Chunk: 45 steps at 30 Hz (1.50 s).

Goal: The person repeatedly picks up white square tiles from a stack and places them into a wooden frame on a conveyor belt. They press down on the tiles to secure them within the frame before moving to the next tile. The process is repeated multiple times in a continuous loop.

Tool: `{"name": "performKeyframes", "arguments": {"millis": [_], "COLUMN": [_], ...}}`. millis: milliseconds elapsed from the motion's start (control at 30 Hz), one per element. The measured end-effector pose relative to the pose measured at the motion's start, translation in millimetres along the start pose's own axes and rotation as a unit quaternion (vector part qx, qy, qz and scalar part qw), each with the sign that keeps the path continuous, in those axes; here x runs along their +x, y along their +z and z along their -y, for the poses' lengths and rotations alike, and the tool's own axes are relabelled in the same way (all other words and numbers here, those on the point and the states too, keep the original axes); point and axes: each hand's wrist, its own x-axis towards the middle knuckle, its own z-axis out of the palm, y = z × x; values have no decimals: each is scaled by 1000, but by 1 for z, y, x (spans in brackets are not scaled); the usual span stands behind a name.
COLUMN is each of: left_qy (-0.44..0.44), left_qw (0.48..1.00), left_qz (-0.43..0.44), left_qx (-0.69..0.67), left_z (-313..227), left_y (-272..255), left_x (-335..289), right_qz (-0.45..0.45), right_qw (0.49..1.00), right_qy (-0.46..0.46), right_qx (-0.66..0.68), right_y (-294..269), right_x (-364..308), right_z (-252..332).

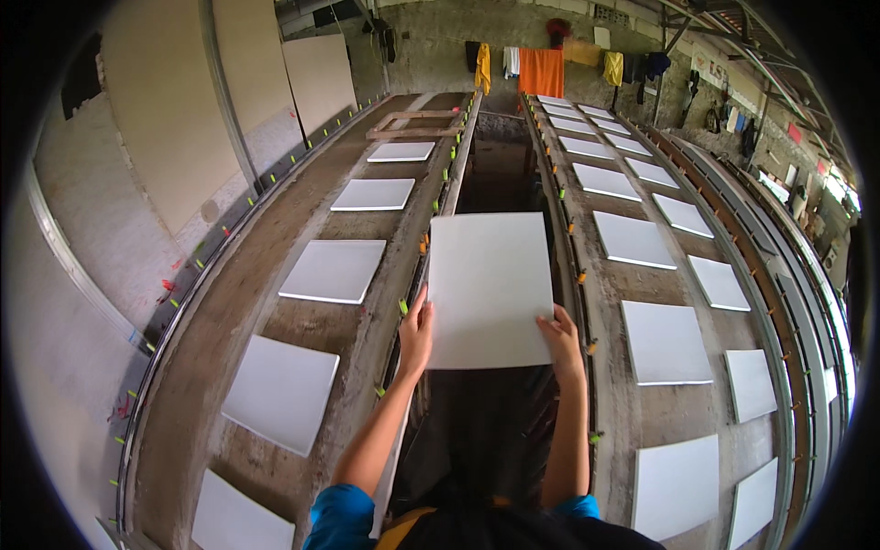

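Between my two hands I hold a white rectangular panel (490, 289), raised over the gap between two long tables. My left hand (417, 332) grips its left edge near the lower corner, fingers curled behind it. At the lower right edge, my right hand (561, 341) has its thumb on the front face and the other fingers around the side. The panel's face looks plain; its back is hidden. Similar white panels lie flat on both sides, the nearest to my left hand being a panel (282, 394) on the left table.
The left table (215, 312) carries a spaced row of panels and a wooden frame (417, 126) at its far end. Two rows lie on the right table (665, 412). Small coloured clips line the table edges. Cloths, including an orange one (542, 71), hang by the far wall.
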Motion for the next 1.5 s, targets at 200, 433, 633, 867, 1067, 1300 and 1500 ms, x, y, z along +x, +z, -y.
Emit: {"name": "performKeyframes", "arguments": {"millis": [200, 433, 633, 867, 1067, 1300, 1500], "left_qy": [42, 2, -220, -309, -301, -228, -69], "left_qw": [998, 994, 939, 855, 869, 931, 982], "left_qz": [-6, 11, 66, 144, 159, 173, 157], "left_qx": [-54, -111, -257, -392, -360, -228, -84], "left_z": [11, 37, 73, 87, 116, 164, 212], "left_y": [12, 33, 73, 157, 229, 304, 367], "left_x": [115, 192, 264, 354, 440, 543, 646], "right_qz": [-43, -20, -42, -51, -65, -85, -111], "right_qw": [999, 998, 998, 994, 992, 994, 991], "right_qy": [-3, -42, -8, 12, 2, -19, 2], "right_qx": [13, 37, 36, 100, 111, 71, 69], "right_y": [45, 60, 55, 8, -13, -34, -33], "right_x": [106, 190, 281, 411, 524, 639, 768], "right_z": [15, 15, 1, -43, -37, -41, -66]}}
